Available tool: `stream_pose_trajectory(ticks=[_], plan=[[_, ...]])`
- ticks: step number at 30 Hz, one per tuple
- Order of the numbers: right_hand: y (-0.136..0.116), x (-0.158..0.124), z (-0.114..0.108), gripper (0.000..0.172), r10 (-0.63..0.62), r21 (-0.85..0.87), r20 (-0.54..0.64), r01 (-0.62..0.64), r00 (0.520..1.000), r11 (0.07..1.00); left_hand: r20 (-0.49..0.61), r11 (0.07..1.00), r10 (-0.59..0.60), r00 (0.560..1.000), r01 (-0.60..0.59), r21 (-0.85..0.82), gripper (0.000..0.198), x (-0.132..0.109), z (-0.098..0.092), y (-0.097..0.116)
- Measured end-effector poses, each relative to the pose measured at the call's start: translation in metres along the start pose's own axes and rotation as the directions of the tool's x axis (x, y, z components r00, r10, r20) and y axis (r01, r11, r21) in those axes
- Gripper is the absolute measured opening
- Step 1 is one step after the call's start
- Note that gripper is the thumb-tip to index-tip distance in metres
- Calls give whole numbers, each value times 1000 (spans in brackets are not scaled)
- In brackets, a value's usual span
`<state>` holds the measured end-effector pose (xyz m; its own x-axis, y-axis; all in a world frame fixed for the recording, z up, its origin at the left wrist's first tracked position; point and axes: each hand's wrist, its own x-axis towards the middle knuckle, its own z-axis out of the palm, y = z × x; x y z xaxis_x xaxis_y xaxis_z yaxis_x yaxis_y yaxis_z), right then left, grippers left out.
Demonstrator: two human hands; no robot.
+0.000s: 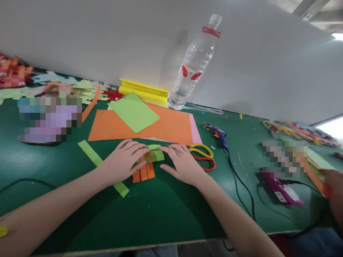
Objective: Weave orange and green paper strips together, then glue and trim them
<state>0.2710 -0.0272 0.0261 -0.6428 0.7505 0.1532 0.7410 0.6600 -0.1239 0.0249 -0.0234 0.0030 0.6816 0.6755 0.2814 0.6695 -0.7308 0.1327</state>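
My left hand (123,160) lies on the green table (160,210), its fingertips pressing a small woven piece of green and orange paper strips (149,162). My right hand (182,162) rests flat on the right side of that same piece, fingers stretched toward the left hand. Orange strips stick out below the green ones, toward me. A long light-green paper strip (92,155) runs diagonally under my left wrist.
Orange (171,126), pink and green (134,112) paper sheets lie behind the hands. Yellow-and-red scissors (203,157) sit by my right hand. A glue gun (218,135), a purple tool (281,189), a plastic bottle (193,67), yellow folded paper (143,91) and paper scraps (53,85) surround them. Another person's hand (333,189) is at the right edge.
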Motion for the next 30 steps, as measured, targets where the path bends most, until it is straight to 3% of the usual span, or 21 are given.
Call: stream_pose_trajectory(ticks=[11, 18, 25, 30], plan=[[-4, 1, 2, 56, -40, 26, 34, 39, 999, 999, -22, 990, 60, 998, -56, 133, 30, 2, 2, 1], [-5, 2, 3, 60, -79, -2, 43, 79, 996, 997, -25, 997, 23, 999, -21, 74, 38, 3, 4, 0], [-4, 0, -2, 54, -80, 20, -31, 81, 996, 997, -33, 999, -3, 999, 4, 46, 39, 2, 4, -2], [-2, 1, 0, 50, -131, 8, 25, 131, 991, 991, -44, 999, -16, 999, 18, 35, 42, 2, 4, -2]])
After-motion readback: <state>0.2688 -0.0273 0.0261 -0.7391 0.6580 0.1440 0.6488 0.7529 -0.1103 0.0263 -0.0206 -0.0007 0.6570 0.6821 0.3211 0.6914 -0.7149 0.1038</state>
